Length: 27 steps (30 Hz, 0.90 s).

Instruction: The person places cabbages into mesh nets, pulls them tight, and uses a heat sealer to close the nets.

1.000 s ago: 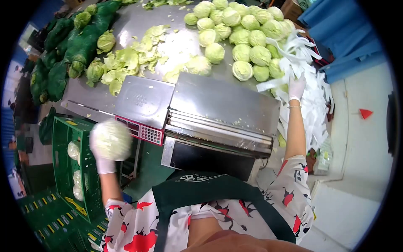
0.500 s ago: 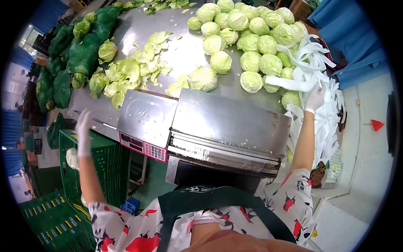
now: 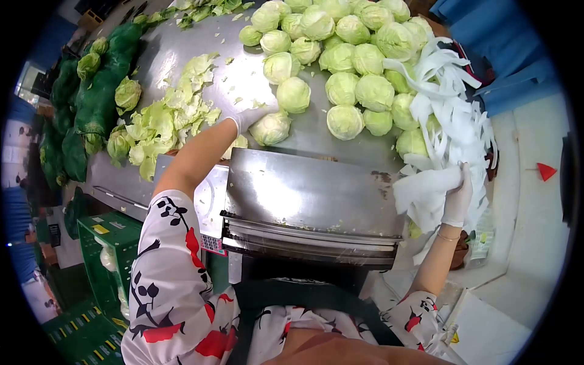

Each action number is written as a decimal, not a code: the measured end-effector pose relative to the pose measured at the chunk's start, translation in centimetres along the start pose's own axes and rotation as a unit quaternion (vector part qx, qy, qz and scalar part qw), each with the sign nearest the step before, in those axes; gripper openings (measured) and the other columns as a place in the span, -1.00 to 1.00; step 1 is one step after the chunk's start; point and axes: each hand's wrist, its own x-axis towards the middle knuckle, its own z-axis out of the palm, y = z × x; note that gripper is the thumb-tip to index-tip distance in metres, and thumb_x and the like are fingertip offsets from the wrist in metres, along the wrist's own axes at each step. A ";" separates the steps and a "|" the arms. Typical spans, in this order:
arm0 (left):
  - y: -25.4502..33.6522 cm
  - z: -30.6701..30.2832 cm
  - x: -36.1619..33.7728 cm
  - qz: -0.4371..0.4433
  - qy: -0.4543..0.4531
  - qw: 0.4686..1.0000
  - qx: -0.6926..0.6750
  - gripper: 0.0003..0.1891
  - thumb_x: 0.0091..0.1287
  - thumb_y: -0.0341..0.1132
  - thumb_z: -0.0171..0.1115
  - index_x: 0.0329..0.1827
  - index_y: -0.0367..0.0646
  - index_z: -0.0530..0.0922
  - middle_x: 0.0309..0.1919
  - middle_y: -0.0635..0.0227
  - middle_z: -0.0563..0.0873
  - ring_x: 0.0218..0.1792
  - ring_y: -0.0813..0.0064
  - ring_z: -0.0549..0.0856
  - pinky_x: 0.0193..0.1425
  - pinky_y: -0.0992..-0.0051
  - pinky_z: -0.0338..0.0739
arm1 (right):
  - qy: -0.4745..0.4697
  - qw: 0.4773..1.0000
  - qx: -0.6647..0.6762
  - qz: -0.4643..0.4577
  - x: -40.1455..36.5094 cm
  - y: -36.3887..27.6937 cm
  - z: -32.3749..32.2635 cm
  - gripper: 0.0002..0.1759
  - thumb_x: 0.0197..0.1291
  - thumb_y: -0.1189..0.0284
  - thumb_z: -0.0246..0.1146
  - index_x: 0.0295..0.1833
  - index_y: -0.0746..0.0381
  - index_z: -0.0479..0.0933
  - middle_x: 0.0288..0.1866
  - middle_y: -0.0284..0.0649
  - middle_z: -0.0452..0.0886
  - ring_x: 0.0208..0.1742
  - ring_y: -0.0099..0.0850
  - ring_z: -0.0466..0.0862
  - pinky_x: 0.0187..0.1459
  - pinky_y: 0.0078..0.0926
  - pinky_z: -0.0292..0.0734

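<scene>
My left hand (image 3: pixel 254 114), in a white glove, reaches over the metal table and curls around the back left of a pale green cabbage (image 3: pixel 271 129). That cabbage lies on the table just behind a flat metal plate (image 3: pixel 292 182). My right hand (image 3: pixel 459 196), also gloved, is closed on a white foam strip (image 3: pixel 427 182). The strip sticks out to the left, over the plate's right end. Behind my right hand lies a heap of similar white foam strips (image 3: pixel 453 91). Another cabbage (image 3: pixel 294 95) sits just beyond the one at my left hand.
Many cabbages (image 3: pixel 356 58) are piled at the back right. Loose leaves (image 3: pixel 164 125) cover the table on the left, near green net sacks (image 3: pixel 100 97). A scale (image 3: pixel 210 198) stands left of the plate, partly under my left arm. Green crates (image 3: pixel 106 228) are at lower left.
My left hand has swung from above the crate, over the scale, to the cabbage. My right hand has drawn the foam strip out of the heap, towards me.
</scene>
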 end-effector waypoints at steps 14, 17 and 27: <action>-3.2 11.4 -18.6 0.553 0.291 0.666 0.408 0.36 -0.26 -0.15 0.69 0.58 -0.25 -0.08 0.33 -0.06 0.41 0.32 -0.14 0.45 0.38 0.13 0.39 | -0.377 0.851 0.317 0.185 -7.0 2.3 4.4 -0.77 0.42 0.45 0.08 0.13 0.21 0.41 -0.25 -0.35 0.52 -0.31 -0.64 0.49 -0.31 -0.71 0.42; -6.3 15.4 -18.1 0.612 0.279 0.607 0.424 0.28 -0.21 -0.17 0.68 0.56 -0.19 -0.03 0.36 -0.02 0.37 0.33 -0.24 0.40 0.34 -0.04 0.38 | -0.290 0.901 0.221 0.234 -12.0 -2.1 8.7 -0.87 0.32 0.47 0.16 -0.05 0.19 0.41 -0.31 -0.38 0.52 -0.33 -0.66 0.49 -0.35 -0.74 0.37; -12.1 20.5 -20.9 0.585 0.186 0.646 0.454 -0.07 0.05 -0.20 0.52 0.46 -0.31 0.23 0.40 0.00 0.36 0.50 -0.01 0.25 0.56 -0.02 0.06 | -0.264 0.954 0.120 0.083 -22.7 -4.0 10.5 -0.86 0.19 0.59 0.27 -0.15 0.27 0.47 -0.23 -0.25 0.57 -0.17 -0.52 0.53 -0.08 -0.60 0.45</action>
